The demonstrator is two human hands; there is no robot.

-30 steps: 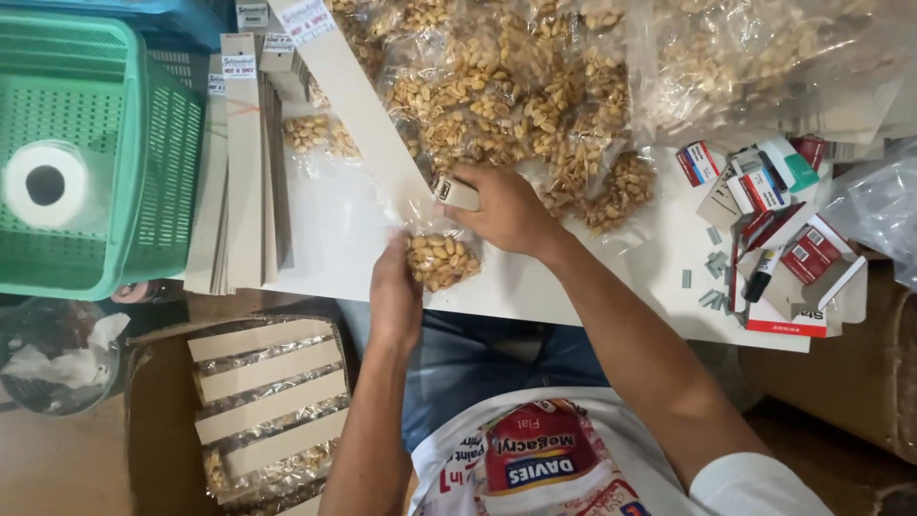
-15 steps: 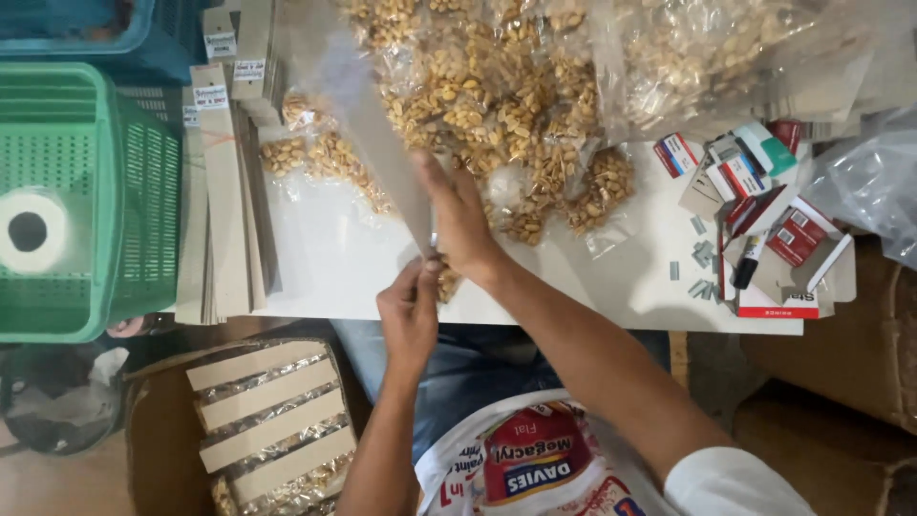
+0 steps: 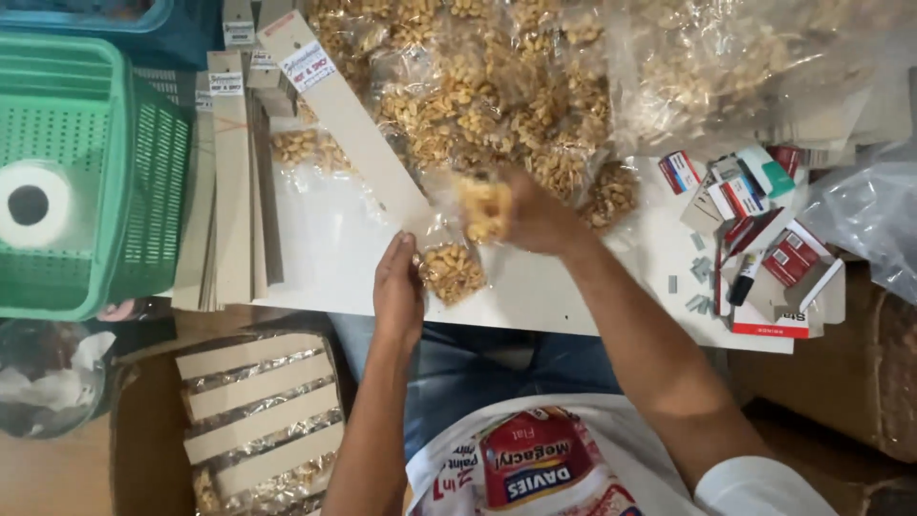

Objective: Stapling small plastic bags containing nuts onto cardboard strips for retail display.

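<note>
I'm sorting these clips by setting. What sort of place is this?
Probably a small snack-packing workbench, perhaps in a home. Small clear nut packets cover the white table, cardboard strips are stacked beside them, and staple boxes lie near the right hand.

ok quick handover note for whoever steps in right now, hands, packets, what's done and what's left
Left hand: pressing on the long card strip at its near end, beside a small nut packet lying there.
Right hand: lifting another nut packet, blurred in motion.
Supply: heap of filled packets at the table's far side; blank strips by the green basket.
Done: finished strips in the box below.
Left: this strip looks mostly bare.
</note>
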